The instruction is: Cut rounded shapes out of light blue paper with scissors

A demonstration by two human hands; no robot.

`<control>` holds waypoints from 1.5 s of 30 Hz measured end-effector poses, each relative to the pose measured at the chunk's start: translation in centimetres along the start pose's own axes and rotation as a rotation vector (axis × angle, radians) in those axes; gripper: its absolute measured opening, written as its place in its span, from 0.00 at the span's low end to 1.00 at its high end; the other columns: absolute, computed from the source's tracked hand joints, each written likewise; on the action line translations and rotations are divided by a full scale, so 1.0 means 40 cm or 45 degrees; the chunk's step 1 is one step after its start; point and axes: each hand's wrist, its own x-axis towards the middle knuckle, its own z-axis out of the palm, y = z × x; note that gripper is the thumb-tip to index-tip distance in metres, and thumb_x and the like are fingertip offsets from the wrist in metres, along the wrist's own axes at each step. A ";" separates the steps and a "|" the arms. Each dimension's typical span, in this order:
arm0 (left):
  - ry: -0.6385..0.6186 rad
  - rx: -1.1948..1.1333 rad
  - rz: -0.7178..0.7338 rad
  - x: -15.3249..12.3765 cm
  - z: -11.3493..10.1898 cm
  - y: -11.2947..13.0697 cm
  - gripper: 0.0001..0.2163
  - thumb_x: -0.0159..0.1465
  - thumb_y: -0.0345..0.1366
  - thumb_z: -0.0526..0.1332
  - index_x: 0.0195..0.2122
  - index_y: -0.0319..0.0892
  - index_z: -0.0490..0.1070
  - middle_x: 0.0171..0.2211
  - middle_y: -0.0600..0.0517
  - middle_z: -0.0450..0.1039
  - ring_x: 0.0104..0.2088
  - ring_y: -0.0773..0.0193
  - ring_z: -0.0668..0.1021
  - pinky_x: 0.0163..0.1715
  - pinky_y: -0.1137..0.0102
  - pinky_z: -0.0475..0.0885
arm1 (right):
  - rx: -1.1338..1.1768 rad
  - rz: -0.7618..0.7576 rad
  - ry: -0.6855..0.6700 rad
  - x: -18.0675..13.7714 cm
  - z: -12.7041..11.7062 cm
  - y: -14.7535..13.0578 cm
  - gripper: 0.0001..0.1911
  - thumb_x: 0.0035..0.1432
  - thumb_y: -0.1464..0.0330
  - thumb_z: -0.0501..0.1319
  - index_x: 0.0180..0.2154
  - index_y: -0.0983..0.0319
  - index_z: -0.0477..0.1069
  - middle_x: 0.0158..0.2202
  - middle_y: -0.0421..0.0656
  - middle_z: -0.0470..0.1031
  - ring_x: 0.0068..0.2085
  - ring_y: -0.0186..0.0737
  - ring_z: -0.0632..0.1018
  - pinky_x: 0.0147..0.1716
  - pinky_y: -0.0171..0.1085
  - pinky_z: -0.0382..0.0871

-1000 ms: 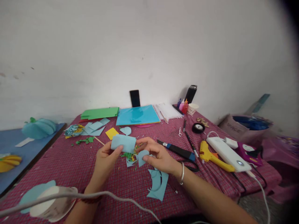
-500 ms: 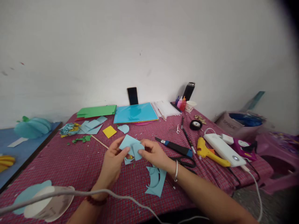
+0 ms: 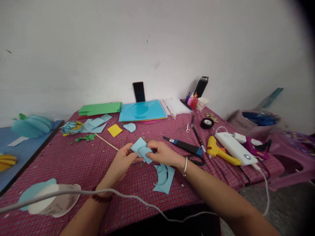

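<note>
Between both hands, over the middle of the checked cloth, are light blue paper pieces (image 3: 139, 145), one square and one with a rounded edge, overlapping. My left hand (image 3: 125, 158) pinches the square piece at its lower left. My right hand (image 3: 163, 153) grips the rounded piece from the right, its thumb on top. Below my right hand lies a cut blue paper scrap (image 3: 164, 179) with curved openings. Scissors (image 3: 195, 160) lie partly hidden behind the right wrist, beside a black and blue cutter (image 3: 184, 146). A thin wooden stick (image 3: 106, 142) lies left of my left hand.
At right are a yellow glue gun (image 3: 222, 151), a white power bank (image 3: 236, 149) and black tape (image 3: 207, 123). Blue sheets (image 3: 142, 110), green paper (image 3: 99, 108) and a phone (image 3: 139, 91) stand at the back. A paper cup (image 3: 61, 200) lies front left; a white cable (image 3: 133, 196) crosses the foreground.
The view has tilted slightly, so the table sits higher in the picture. The two blue pieces have shifted and turned against each other, with both hands still on them.
</note>
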 end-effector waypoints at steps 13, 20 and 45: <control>-0.176 -0.004 0.014 -0.016 0.024 -0.016 0.12 0.61 0.41 0.59 0.36 0.39 0.76 0.37 0.48 0.78 0.36 0.62 0.79 0.40 0.65 0.75 | -0.060 -0.093 0.015 0.005 -0.003 0.023 0.10 0.58 0.71 0.57 0.25 0.62 0.62 0.27 0.37 0.62 0.31 0.33 0.65 0.31 0.32 0.58; -0.161 0.024 -0.065 -0.026 0.033 -0.003 0.12 0.61 0.41 0.58 0.36 0.38 0.76 0.34 0.47 0.77 0.34 0.61 0.78 0.30 0.68 0.76 | -0.041 -0.100 0.095 0.003 0.006 0.021 0.10 0.57 0.73 0.57 0.24 0.62 0.63 0.26 0.37 0.63 0.31 0.33 0.67 0.32 0.33 0.59; -0.162 -0.106 -0.107 -0.020 0.044 -0.020 0.11 0.59 0.40 0.62 0.37 0.37 0.75 0.35 0.47 0.76 0.34 0.62 0.78 0.28 0.71 0.76 | -0.111 -0.068 0.160 0.001 0.013 0.028 0.12 0.55 0.74 0.57 0.21 0.62 0.59 0.26 0.36 0.61 0.31 0.33 0.66 0.32 0.33 0.57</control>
